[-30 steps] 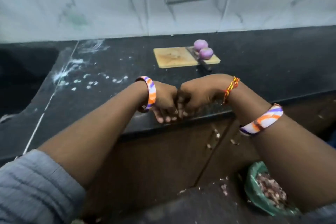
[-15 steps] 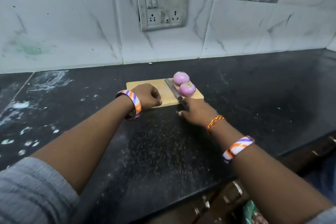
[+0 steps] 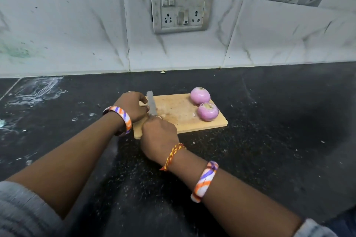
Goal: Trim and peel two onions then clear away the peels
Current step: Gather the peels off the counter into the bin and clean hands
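Note:
Two peeled purple onions, one behind [image 3: 200,95] and one in front [image 3: 207,111], sit on the right end of a wooden cutting board [image 3: 183,119] on the black counter [image 3: 269,140]. My right hand [image 3: 159,136] grips the handle of a knife [image 3: 151,105], whose blade points away over the board's left part. My left hand [image 3: 133,107], fingers curled, rests at the board's left edge beside the blade; whether it holds anything is hidden.
A tiled wall with a switch and socket plate [image 3: 181,5] rises behind the counter. White smears and flecks [image 3: 36,90] mark the counter at the left. Small scraps [image 3: 162,72] lie along the wall's base.
The view rose from the counter's front edge to the board. My right hand took hold of the knife and moved it from beside the onions to the board's left side, next to my left hand.

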Available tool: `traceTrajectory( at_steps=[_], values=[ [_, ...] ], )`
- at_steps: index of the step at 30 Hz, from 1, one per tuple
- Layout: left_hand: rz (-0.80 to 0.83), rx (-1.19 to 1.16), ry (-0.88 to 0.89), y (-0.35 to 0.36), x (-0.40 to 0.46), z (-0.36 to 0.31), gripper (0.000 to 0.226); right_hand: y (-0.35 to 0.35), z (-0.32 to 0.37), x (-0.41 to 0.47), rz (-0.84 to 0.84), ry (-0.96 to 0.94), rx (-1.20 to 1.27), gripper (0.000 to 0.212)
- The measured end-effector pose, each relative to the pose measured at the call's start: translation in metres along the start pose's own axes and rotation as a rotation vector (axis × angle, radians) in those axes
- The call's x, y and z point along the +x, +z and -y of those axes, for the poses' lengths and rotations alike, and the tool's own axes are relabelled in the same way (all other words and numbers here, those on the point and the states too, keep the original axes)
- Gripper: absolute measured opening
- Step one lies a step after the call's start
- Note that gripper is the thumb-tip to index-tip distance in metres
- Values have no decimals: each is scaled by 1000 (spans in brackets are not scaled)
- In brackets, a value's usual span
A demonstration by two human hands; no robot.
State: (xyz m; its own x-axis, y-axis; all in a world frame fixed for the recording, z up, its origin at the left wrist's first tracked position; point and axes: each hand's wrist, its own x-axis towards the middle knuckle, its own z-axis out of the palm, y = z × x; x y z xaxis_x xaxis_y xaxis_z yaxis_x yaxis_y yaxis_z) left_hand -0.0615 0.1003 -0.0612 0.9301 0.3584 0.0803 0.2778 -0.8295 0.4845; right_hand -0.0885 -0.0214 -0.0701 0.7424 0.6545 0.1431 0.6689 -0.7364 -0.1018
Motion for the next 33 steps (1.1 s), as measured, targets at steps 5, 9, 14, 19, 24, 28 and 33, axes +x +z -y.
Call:
traceTrajectory(
  at_steps=[5, 9, 14, 19, 24, 28, 33],
  values=[
    [-34, -32, 13, 2, 8, -10, 32, -21, -26, 13, 9, 40, 37, 40],
    [-56, -60, 70, 16, 16, -36, 30, -30, -94, 31, -130, 187, -92, 60],
    [49, 37, 134, 44, 34, -78, 51, -20, -165, 51, -103, 389, 370, 67],
    [82, 119, 22, 55, 43, -86, 55, -4, -172, 64, -3, 336, 613, 75],
    [22, 232, -91, 41, 39, -80, 44, -1, -174, 76, -4, 369, 716, 62],
    [62, 378, -274, 22, 27, -66, 37, 3, -172, 77, -6, 367, 729, 62],
    [72, 369, -329, 18, 18, -59, 27, 3, -161, 77, -17, 332, 721, 63]
  ],
)
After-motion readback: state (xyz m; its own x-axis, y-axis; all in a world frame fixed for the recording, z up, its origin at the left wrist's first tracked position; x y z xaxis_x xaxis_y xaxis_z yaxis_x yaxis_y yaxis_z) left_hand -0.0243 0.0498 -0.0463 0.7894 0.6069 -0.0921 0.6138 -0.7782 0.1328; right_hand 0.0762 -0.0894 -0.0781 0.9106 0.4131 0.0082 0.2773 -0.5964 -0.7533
